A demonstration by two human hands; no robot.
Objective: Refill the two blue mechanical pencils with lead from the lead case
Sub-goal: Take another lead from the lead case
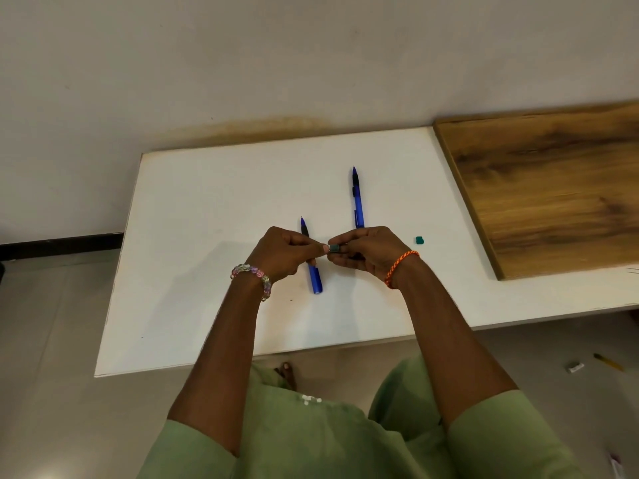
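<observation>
Two blue mechanical pencils lie on the white table (193,236), tips pointing away from me. The left pencil (315,281) is partly hidden under my left hand (285,252). The right pencil (358,198) lies farther back, its near end behind my right hand (366,252). Both hands meet above the table, fingertips pinching a small dark lead case (334,248) between them. A small teal cap (419,240) lies on the table to the right of my right hand.
A wooden board (553,188) covers the table's right part. The wall stands just behind the table. On the floor at the lower right lie a small white item (574,368) and a yellow pencil (608,361).
</observation>
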